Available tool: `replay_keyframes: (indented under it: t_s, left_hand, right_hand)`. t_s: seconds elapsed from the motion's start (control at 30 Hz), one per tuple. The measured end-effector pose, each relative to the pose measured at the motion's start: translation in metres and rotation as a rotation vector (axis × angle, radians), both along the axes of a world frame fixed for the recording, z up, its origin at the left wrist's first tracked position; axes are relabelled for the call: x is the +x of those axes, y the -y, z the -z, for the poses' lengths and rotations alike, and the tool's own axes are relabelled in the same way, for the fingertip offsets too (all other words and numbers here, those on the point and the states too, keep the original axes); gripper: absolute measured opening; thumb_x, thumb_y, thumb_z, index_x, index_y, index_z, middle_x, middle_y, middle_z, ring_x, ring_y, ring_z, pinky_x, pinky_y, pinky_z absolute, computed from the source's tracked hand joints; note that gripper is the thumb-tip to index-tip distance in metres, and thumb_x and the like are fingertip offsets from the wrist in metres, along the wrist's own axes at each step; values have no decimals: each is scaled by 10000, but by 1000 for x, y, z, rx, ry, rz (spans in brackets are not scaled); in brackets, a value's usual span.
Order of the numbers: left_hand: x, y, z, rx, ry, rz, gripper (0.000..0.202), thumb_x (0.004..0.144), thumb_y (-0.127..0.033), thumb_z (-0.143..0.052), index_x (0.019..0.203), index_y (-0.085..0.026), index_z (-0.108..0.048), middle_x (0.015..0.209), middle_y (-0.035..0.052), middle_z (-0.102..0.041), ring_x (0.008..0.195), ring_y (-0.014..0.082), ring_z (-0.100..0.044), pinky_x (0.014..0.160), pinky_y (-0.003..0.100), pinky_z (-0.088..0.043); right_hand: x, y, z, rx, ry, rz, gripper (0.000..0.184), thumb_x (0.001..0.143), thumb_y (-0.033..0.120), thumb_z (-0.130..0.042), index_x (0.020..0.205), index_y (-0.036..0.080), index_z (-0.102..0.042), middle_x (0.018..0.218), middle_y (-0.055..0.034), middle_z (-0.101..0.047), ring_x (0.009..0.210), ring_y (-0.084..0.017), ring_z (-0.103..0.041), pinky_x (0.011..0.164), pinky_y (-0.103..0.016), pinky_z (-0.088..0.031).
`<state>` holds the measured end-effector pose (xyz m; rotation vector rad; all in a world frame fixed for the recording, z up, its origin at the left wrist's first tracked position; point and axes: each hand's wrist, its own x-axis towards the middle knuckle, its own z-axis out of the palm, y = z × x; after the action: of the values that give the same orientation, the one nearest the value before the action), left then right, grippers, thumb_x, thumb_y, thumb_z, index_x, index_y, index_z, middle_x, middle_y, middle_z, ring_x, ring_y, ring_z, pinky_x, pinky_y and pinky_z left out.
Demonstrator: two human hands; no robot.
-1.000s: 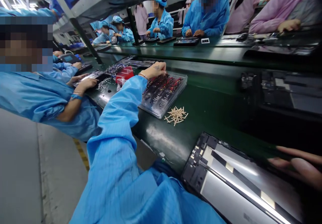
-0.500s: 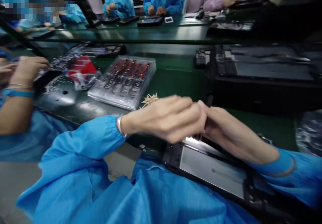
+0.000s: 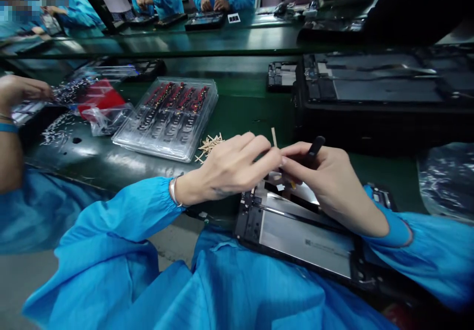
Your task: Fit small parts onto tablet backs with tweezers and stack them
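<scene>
Opened device is lying nearest, right hand hanging over it, gripping a black tool. Left hand is meeting it at the fingertips, a pale strip rising there; left's own hold, cannot tell. Beyond, leftward: strip pile, then clear tray, sitting on green bench.

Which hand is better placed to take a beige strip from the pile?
Probably the left hand: it is beside the pile of beige strips, while the right hand is farther off, holding a slim black tool.
</scene>
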<state>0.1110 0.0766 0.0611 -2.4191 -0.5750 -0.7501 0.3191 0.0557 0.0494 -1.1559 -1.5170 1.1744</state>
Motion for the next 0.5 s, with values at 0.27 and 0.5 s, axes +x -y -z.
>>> replay_keyframes:
  t_s: [0.27, 0.5]
  left_hand:
    - [5, 10, -1, -52, -88, -129, 222, 1061, -109, -431, 933, -153, -606, 822, 28, -642, 742, 150, -600, 651, 292, -447]
    - [-16, -1, -2, -53, -41, -249, 214, 1033, -130, -473, 858, -181, -584, 794, 24, -615, 733, 169, -574, 644, 309, -413]
  right_hand:
    - [1, 5, 3, 327, 282, 26, 130, 920, 255, -668, 883, 199, -780, 813, -21, -751, 673, -163, -664, 588, -267, -485]
    - [2, 5, -1, 282, 270, 38, 109, 883, 282, -708, 824, 214, -769, 795, -30, -750, 678, -186, -674, 595, -286, -502]
